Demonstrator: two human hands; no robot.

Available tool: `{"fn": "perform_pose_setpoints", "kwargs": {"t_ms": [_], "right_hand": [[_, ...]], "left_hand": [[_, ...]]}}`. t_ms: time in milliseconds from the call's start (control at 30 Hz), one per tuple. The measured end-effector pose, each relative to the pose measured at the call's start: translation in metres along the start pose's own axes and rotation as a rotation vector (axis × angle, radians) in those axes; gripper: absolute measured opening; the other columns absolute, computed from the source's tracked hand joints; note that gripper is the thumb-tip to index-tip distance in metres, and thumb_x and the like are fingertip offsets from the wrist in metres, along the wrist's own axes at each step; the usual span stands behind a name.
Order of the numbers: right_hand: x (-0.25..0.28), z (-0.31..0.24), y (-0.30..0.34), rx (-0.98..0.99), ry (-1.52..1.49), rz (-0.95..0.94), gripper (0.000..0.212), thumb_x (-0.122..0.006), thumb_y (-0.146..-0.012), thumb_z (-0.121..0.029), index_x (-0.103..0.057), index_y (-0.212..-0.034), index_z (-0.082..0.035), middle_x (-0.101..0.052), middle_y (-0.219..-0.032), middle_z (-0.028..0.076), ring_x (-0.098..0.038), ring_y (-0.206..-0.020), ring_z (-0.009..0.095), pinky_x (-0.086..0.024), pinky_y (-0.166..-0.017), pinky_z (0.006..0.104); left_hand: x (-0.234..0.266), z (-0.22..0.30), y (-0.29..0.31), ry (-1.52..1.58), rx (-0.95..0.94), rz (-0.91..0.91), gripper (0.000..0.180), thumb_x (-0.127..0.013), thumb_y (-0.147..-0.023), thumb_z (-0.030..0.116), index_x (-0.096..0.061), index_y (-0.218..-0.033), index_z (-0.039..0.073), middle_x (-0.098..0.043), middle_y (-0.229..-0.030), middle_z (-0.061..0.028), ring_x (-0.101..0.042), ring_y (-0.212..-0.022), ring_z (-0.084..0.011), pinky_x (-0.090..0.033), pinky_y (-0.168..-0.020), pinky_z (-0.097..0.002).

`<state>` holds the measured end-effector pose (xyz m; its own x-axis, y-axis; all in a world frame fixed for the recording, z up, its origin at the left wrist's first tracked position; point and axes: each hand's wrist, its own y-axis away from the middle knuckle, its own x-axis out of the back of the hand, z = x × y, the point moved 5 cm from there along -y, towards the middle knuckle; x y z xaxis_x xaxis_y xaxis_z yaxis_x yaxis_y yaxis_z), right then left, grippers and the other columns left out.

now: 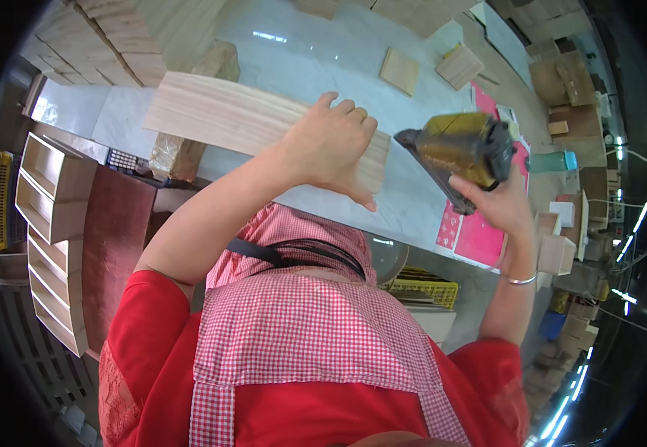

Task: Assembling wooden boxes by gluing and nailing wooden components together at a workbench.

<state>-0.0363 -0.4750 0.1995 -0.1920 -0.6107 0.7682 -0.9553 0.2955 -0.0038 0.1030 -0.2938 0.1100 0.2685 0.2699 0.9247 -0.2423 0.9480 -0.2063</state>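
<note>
A long pale wooden board [223, 112] lies slanted across the left of the worktable. My left hand [335, 145] spans the board near its right end, fingers at the far edge and thumb over the near edge. My right hand [499, 201] is wrapped around the handle of a yellow and black nail gun [454, 145]. The gun is held above the table, its nose pointing left toward the board's end, apart from it. Motion blurs the tool a little. Beneath the board's left part sits a tape-wrapped block [177, 156].
Two small wood pieces lie at the back, a flat square [399, 71] and a block [459, 67]. A pink sheet [476, 235] covers the table's right side, near a greenish bottle [551, 162]. Stacked boards [126, 37] rise at far left. Open wooden boxes [54, 261] stand on the left.
</note>
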Motion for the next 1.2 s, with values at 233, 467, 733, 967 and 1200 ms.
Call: {"fn": "perform_pose_setpoints", "kwargs": {"t_ms": [233,467,733,967,1200], "right_hand": [[0.012,0.093,0.087,-0.302,-0.013,0.106,0.051,-0.076,-0.081,-0.012,-0.054,-0.124,0.006,-0.068,-0.093,0.008,-0.064,-0.082,0.017,-0.053,-0.078,0.0331],[0.015,0.178,0.152,-0.598,0.642,0.329,0.059,-0.071,-0.084,-0.015,-0.05,-0.138,-0.006,-0.07,-0.1,0.022,-0.068,-0.09,0.038,-0.052,-0.085,0.0438],[-0.013,0.243,0.183,-0.78,0.731,0.38,0.067,-0.071,-0.087,-0.022,-0.041,-0.147,-0.013,-0.066,-0.106,0.023,-0.064,-0.095,0.039,-0.046,-0.083,0.0577],[-0.026,0.241,0.183,-0.646,0.713,0.478,0.067,-0.069,-0.089,-0.024,-0.04,-0.148,-0.011,-0.062,-0.102,0.021,-0.061,-0.092,0.04,-0.046,-0.08,0.0567],[-0.022,0.233,0.181,-0.68,0.64,0.465,0.063,-0.067,-0.09,-0.025,-0.041,-0.146,-0.007,-0.061,-0.105,0.024,-0.06,-0.096,0.041,-0.048,-0.083,0.0512]], "left_hand": [[0.014,-0.051,0.014,0.039,0.072,-0.026,0.068,-0.067,-0.08,0.06,-0.062,-0.103,-0.004,-0.067,-0.101,-0.0178,-0.062,-0.099,-0.0342,-0.045,-0.095,-0.0474],[0.089,-0.072,-0.016,0.186,0.239,-0.367,0.047,-0.066,-0.09,0.044,-0.061,-0.101,-0.002,-0.065,-0.085,-0.0117,-0.065,-0.08,-0.0208,-0.051,-0.07,-0.0344],[0.111,-0.08,-0.022,1.529,0.736,0.278,0.025,-0.049,-0.104,0.021,-0.056,-0.112,-0.002,-0.06,-0.086,-0.0032,-0.053,-0.07,-0.0124,-0.049,-0.065,-0.0287],[0.066,-0.1,-0.012,2.405,0.459,0.083,0.026,-0.043,-0.105,0.016,-0.055,-0.113,-0.006,-0.053,-0.085,-0.0054,-0.054,-0.077,-0.0156,-0.051,-0.072,-0.0316],[0.05,-0.114,-0.005,2.662,0.375,0.118,0.03,-0.039,-0.106,0.016,-0.046,-0.124,-0.006,-0.053,-0.097,-0.0098,-0.054,-0.087,-0.0188,-0.052,-0.079,-0.0337]]}}
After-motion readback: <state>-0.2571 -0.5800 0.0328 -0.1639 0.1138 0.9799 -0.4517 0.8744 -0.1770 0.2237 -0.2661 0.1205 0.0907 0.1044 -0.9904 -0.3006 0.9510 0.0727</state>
